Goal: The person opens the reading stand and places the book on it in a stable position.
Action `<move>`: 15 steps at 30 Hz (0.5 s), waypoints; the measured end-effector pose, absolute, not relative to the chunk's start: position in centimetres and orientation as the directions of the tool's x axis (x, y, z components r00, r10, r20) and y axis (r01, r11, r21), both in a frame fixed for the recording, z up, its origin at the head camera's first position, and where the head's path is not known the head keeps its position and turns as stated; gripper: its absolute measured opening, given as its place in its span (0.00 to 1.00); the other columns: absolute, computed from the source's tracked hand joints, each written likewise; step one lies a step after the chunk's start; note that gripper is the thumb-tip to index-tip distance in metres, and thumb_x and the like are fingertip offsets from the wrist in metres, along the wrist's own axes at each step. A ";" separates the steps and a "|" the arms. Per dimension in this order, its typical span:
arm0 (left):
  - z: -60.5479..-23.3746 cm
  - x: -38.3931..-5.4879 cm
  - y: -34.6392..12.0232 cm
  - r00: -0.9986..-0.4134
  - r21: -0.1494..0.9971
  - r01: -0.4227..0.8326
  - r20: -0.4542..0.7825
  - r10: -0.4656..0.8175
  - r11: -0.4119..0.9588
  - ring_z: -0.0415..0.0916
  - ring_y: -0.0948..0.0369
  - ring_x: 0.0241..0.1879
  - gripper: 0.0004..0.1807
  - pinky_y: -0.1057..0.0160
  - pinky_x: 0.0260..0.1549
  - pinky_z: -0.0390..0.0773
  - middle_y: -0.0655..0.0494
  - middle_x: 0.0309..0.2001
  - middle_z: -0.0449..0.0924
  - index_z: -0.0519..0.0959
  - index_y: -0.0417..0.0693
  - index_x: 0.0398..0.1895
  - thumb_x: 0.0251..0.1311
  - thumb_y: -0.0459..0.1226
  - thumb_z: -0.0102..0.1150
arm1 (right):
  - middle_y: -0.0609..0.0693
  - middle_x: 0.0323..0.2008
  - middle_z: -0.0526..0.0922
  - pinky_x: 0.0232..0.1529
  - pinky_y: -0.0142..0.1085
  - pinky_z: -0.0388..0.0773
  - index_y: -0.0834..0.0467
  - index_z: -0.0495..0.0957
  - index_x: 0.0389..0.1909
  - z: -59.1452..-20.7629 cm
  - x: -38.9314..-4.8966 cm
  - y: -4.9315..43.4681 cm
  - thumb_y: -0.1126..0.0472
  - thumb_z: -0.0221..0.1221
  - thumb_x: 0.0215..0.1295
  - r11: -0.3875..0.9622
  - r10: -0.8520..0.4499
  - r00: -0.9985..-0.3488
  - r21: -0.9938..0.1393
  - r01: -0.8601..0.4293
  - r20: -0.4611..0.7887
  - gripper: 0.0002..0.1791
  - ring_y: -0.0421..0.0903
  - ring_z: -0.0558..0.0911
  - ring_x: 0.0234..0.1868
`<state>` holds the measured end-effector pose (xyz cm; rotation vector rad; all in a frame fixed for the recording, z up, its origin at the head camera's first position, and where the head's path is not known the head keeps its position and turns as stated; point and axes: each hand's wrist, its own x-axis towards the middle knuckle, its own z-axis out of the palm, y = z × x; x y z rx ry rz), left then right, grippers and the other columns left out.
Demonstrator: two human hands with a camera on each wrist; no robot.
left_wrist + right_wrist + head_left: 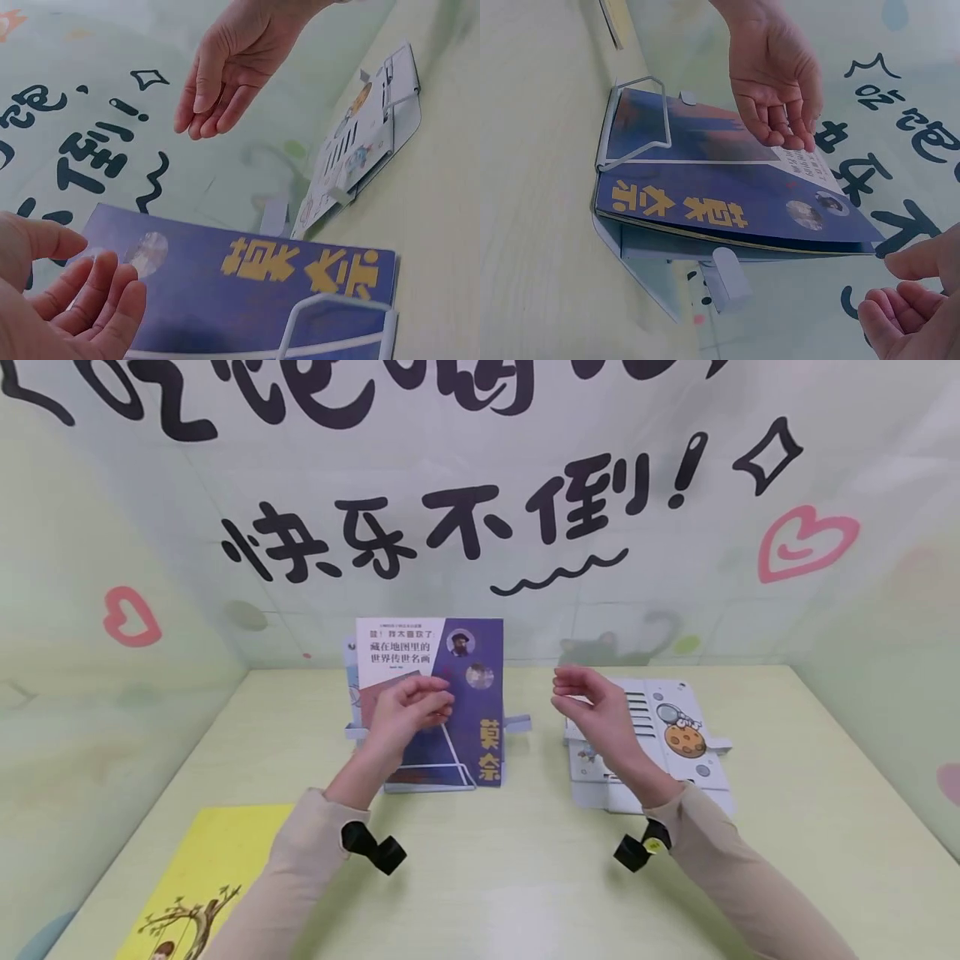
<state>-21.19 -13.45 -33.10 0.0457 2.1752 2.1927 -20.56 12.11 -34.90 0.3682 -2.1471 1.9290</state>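
A blue-purple book (474,710) with yellow characters leans upright on a light book stand (517,723). The stand's white wire holder (337,301) crosses the lower front of the cover. In front of the book hovers my left hand (408,714), fingers loosely bent, nothing between them. My right hand (600,714) is raised before a second, white book stand (667,760) printed with an astronaut on a planet; its fingers are also loosely bent and hold nothing. That second stand carries no book. Both palms face inward, with a gap between the hands.
A yellow book (217,860) with a tree picture lies flat at the table's left front, partly under the left forearm in the head view. Behind the pale table (517,860) hangs a white banner (480,460) with black lettering. Each wrist wears a black camera.
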 end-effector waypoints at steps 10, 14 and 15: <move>-33.8 -21.2 -8.9 -0.983 0.999 -0.009 -0.001 0.183 -0.047 0.80 0.62 0.30 0.14 0.61 0.38 0.81 0.52 0.31 0.83 0.75 0.29 0.48 0.59 0.27 0.57 | 0.53 0.43 0.79 0.44 0.26 0.76 0.70 0.73 0.51 -35.6 -18.9 16.1 0.73 0.59 0.59 0.179 -0.018 -0.945 -0.929 -0.324 0.326 0.18 0.39 0.79 0.42; -34.2 -21.2 -7.2 -0.977 0.999 -0.005 0.003 0.214 -0.038 0.80 0.61 0.30 0.13 0.56 0.40 0.81 0.52 0.31 0.83 0.76 0.31 0.47 0.58 0.27 0.58 | 0.48 0.41 0.79 0.44 0.24 0.76 0.71 0.73 0.51 -36.0 -18.3 17.5 0.72 0.59 0.60 0.208 -0.009 -0.945 -0.924 -0.321 0.326 0.17 0.36 0.78 0.41; -34.3 -21.2 -6.8 -0.975 0.999 -0.006 0.003 0.221 -0.037 0.80 0.61 0.30 0.13 0.56 0.40 0.81 0.53 0.31 0.82 0.76 0.32 0.47 0.58 0.27 0.58 | 0.46 0.40 0.79 0.44 0.24 0.76 0.71 0.73 0.51 -36.1 -18.2 17.9 0.73 0.59 0.59 0.210 -0.005 -0.945 -0.924 -0.320 0.326 0.17 0.35 0.78 0.41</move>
